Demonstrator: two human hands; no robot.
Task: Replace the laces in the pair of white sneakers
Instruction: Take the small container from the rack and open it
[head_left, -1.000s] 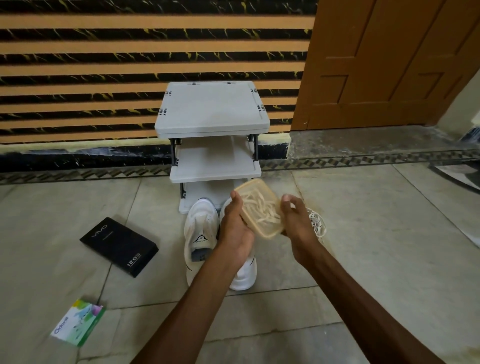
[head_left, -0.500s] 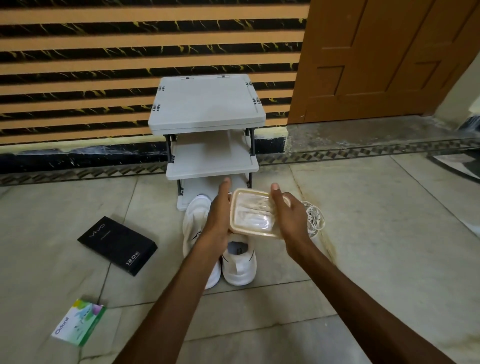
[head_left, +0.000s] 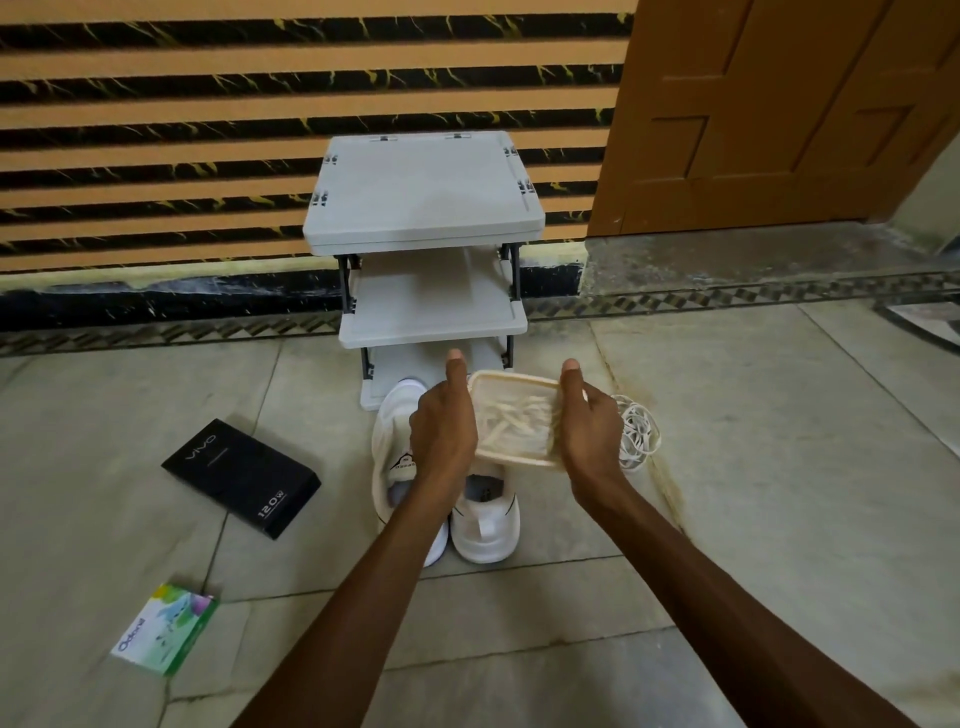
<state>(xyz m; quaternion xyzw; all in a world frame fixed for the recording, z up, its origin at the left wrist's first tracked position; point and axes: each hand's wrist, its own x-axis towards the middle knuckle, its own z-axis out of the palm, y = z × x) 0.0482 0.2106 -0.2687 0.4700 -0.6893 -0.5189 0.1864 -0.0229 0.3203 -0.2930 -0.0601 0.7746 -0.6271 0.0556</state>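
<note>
Shallow rectangular cream plastic container (head_left: 514, 423): a second ago it stood tipped up on edge between the hands, its broad face toward the person; now it lies much flatter, held in the air over the shoes.
Laces: pale flat laces (head_left: 511, 428) lie jumbled inside the container and show through its translucent face; I cannot tell whether a lid covers them.
Left hand (head_left: 444, 431): grips the container's left short side, thumb pointing up along the edge, fingers hidden beneath.
Right hand (head_left: 589, 434): grips the opposite short side the same way, thumb raised.
Sneakers: the pair of white sneakers (head_left: 485, 525) stands side by side on the floor directly under the container, toes toward the rack; the left forearm crosses the left shoe, and the hands hide the eyelets.
Cord: a loose coil of thin white cord (head_left: 639, 431) lies on the floor just right of the right hand.
Rack: a grey plastic three-tier rack (head_left: 423, 192) stands against the striped wall, just beyond the toes.
Black box: a flat black carton printed "vivo" and "120W" (head_left: 241, 470) lies left of the sneakers.
Green box: a small green-and-white "Odonil" carton (head_left: 165, 629) lies farther left, nearer the person.
Floor: pale stone tiles (head_left: 779, 467).
Door: a brown panelled wooden door (head_left: 779, 104) stands right of the rack.
</note>
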